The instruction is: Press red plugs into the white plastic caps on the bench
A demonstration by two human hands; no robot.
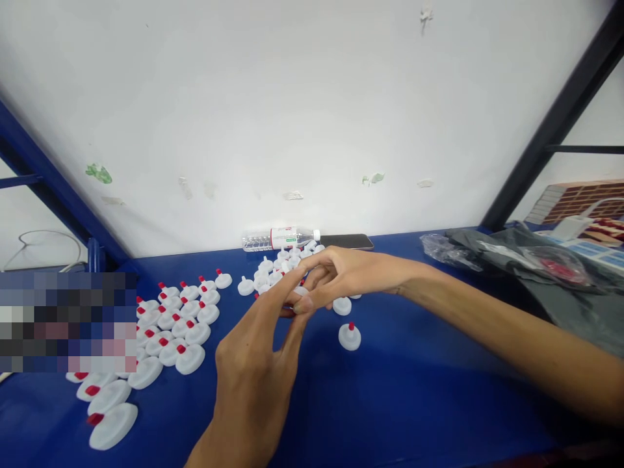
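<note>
Two sets of fingers, on the left hand (248,374) and right hand (358,270), look clamped on a mostly hidden white disc (300,291) at twelve o'clock above the desk (414,383), where their crowded pinch could slip, scattering the white pieces (263,280) just beyond.

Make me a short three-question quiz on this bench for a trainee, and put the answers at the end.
1. True or false: the clear bottle stands upright on the blue table.
2. What colour are the visible tips on the white discs spread to the left of the left hand? A) green B) red C) yellow
3. Fill in the blank: the dark flat device lies by the bottle's ____ end, not its base.

Key: 1. False; 2. B; 3. capped
</note>
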